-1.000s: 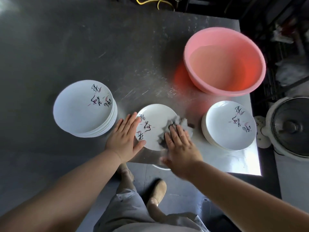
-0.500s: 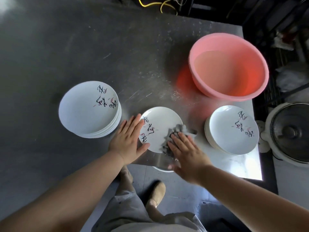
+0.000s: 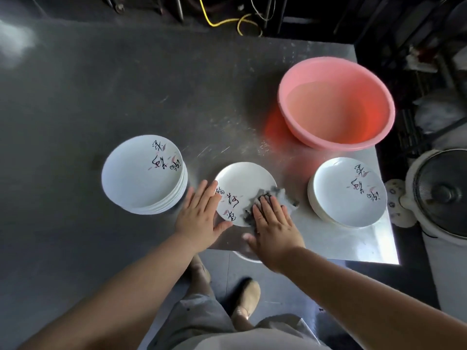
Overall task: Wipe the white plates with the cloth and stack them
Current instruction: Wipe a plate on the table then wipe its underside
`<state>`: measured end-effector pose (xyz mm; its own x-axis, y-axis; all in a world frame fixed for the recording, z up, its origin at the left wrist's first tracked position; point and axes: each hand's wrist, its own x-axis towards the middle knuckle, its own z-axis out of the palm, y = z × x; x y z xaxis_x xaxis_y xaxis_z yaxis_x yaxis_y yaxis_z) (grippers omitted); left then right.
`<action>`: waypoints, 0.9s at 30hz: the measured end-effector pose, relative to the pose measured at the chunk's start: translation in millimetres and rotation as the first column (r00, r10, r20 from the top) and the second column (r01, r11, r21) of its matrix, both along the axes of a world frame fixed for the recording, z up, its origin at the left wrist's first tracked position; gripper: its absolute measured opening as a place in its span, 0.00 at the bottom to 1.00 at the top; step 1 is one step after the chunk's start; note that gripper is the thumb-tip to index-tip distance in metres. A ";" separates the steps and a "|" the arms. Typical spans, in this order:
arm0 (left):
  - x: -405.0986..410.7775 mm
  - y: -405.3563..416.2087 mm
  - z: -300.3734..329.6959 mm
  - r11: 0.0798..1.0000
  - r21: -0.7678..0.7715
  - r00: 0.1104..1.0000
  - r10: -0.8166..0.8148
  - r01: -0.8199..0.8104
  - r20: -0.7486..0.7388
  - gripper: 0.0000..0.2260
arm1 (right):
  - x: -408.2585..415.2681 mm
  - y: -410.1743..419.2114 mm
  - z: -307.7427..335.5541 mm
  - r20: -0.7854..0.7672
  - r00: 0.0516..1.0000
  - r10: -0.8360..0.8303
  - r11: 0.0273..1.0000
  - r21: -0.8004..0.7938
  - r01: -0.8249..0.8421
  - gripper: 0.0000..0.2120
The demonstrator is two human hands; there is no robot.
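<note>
A: Where do we have the single white plate [image 3: 242,183]?

B: At the near edge of the steel table [image 3: 126,97], dead centre before us, lying flat with the black brush lettering on its left half.

A: And our hands?

B: Our left hand [image 3: 199,218] lies flat with fingers straight and together, the fingertips over the plate's rim at about 9 o'clock and the thumb stretched toward 6 o'clock. It grips nothing; it only presses. Our right hand [image 3: 274,228] is also flat, fingers straight, pressing the grey cloth [image 3: 271,195] down on the plate at roughly 4 o'clock. The cloth bunches out beyond the fingertips and spills past the rim onto the table.

A: The other plates?

B: Seen from the centre plate, a stack of white plates [image 3: 142,173] stands at 9 o'clock, near our left hand but apart from it, several rims showing down its side. A second, lower stack [image 3: 348,193] sits at 3 o'clock, near the table's right edge. Both top plates carry the same lettering.

A: Anything further off?

B: A pink plastic basin [image 3: 336,104] at 1 o'clock, upright, close behind the right stack. Off the table at 3 o'clock stands a white appliance with a dark round lid [image 3: 442,195]; what it is we cannot tell. A yellow cable [image 3: 227,21] loops beyond the far edge at 12 o'clock. Below the table edge we see our own grey shorts [image 3: 202,322] and one tan shoe [image 3: 249,296].
</note>
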<state>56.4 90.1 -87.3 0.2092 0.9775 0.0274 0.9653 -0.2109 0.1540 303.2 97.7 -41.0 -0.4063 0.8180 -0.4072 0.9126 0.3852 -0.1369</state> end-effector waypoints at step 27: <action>27.7 -19.6 22.1 0.995 0.056 0.971 -0.088 0.077 0.224 0.13 | 24.9 32.4 15.3 0.029 0.985 0.172 0.985 0.021 -0.173 0.40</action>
<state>84.2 70.5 -65.2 0.2725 0.9536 0.1278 0.8857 -0.3005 0.3540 328.1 130.1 -25.7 -0.5314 0.7459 -0.4016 0.8354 0.5399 -0.1025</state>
